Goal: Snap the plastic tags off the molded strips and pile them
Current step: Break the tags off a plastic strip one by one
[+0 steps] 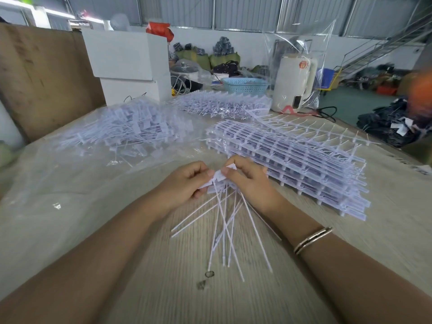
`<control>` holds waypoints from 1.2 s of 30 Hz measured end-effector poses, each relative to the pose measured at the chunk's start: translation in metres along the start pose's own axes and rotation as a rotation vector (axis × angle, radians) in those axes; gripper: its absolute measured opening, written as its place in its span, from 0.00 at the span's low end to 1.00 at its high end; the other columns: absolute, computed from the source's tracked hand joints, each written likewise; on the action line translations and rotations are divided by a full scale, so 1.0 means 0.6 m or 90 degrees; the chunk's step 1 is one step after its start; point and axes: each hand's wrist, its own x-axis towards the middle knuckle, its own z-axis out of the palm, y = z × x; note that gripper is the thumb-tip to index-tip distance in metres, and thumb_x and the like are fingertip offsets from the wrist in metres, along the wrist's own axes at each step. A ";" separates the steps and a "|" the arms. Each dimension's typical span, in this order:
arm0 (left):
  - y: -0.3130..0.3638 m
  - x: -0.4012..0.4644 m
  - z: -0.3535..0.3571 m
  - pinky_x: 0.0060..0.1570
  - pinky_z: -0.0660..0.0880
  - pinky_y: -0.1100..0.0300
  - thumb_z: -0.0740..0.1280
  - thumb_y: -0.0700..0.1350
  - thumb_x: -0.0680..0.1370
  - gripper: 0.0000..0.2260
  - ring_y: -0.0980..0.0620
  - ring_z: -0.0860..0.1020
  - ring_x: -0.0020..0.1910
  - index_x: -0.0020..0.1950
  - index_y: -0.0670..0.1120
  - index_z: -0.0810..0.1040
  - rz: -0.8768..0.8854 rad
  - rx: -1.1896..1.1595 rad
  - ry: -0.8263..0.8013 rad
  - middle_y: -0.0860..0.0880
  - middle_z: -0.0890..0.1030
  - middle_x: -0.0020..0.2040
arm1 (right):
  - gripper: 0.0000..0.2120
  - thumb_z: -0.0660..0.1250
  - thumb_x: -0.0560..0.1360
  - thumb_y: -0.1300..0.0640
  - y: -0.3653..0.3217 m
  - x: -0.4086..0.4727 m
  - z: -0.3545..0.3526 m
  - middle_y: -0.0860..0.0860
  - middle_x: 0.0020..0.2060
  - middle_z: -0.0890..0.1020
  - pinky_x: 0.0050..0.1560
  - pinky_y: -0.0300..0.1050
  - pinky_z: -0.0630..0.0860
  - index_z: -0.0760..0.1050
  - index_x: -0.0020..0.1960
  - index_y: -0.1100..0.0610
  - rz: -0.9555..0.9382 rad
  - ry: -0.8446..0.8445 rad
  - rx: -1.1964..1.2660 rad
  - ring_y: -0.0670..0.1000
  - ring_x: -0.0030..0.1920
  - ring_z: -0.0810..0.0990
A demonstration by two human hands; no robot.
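Observation:
My left hand (185, 181) and my right hand (250, 180) meet at the middle of the table, both pinching the flat heads of a bunch of white plastic tags (219, 181). Their long thin tails (230, 232) fan out toward me over the wood. To the right lies a thick stack of molded strips (294, 155). A second stack of strips (222, 102) lies farther back. At the left, a loose pile of snapped-off tags (121, 127) rests on clear plastic sheeting.
Clear plastic sheeting (46, 183) covers the left of the wooden table (210, 295). White boxes (126, 59), a blue basket (244, 85) and a white kettle-like appliance (293, 83) inside a clear bag stand at the back. A brown board (44, 73) leans at the far left.

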 end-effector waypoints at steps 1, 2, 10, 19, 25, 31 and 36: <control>0.001 0.000 0.000 0.30 0.68 0.69 0.61 0.45 0.80 0.11 0.58 0.69 0.25 0.37 0.46 0.71 0.009 -0.013 0.007 0.54 0.73 0.25 | 0.06 0.65 0.76 0.51 0.000 0.001 -0.001 0.58 0.44 0.78 0.64 0.64 0.61 0.75 0.40 0.44 -0.004 -0.007 -0.011 0.56 0.54 0.73; 0.002 0.001 0.001 0.30 0.69 0.68 0.61 0.45 0.80 0.11 0.58 0.71 0.26 0.38 0.46 0.72 0.015 -0.029 0.014 0.54 0.74 0.26 | 0.03 0.67 0.75 0.51 -0.001 0.002 -0.002 0.55 0.44 0.80 0.64 0.64 0.61 0.78 0.42 0.48 -0.008 -0.016 -0.021 0.55 0.54 0.74; 0.006 -0.001 0.011 0.31 0.73 0.66 0.62 0.44 0.79 0.11 0.54 0.77 0.29 0.36 0.47 0.72 0.006 -0.222 0.031 0.48 0.79 0.30 | 0.05 0.69 0.73 0.65 -0.006 -0.004 0.000 0.48 0.39 0.83 0.47 0.36 0.74 0.82 0.47 0.62 -0.082 0.047 0.143 0.44 0.41 0.80; 0.017 0.005 0.021 0.29 0.73 0.68 0.62 0.42 0.77 0.07 0.58 0.74 0.27 0.39 0.44 0.71 -0.033 -0.495 0.020 0.49 0.77 0.29 | 0.07 0.66 0.75 0.65 -0.008 0.004 0.015 0.50 0.36 0.85 0.47 0.39 0.77 0.82 0.41 0.58 -0.035 0.063 0.347 0.48 0.40 0.82; 0.016 0.011 -0.016 0.26 0.69 0.67 0.66 0.44 0.71 0.07 0.57 0.70 0.25 0.36 0.46 0.69 0.010 -0.533 0.084 0.51 0.72 0.26 | 0.09 0.67 0.74 0.61 0.008 0.006 -0.025 0.55 0.36 0.82 0.58 0.64 0.73 0.80 0.50 0.66 0.090 0.098 0.560 0.61 0.45 0.79; -0.004 0.022 -0.005 0.24 0.66 0.68 0.70 0.44 0.74 0.08 0.58 0.69 0.24 0.37 0.45 0.74 -0.051 -0.206 0.168 0.53 0.74 0.25 | 0.04 0.68 0.75 0.54 0.021 0.017 -0.002 0.49 0.47 0.81 0.59 0.56 0.71 0.82 0.44 0.50 0.077 0.092 0.055 0.51 0.52 0.79; -0.008 0.032 0.019 0.36 0.76 0.65 0.72 0.48 0.73 0.15 0.57 0.81 0.35 0.56 0.45 0.74 -0.088 -0.155 0.188 0.49 0.83 0.39 | 0.18 0.64 0.76 0.47 0.032 0.032 0.001 0.52 0.57 0.76 0.61 0.54 0.66 0.75 0.64 0.52 0.060 0.098 -0.281 0.54 0.60 0.73</control>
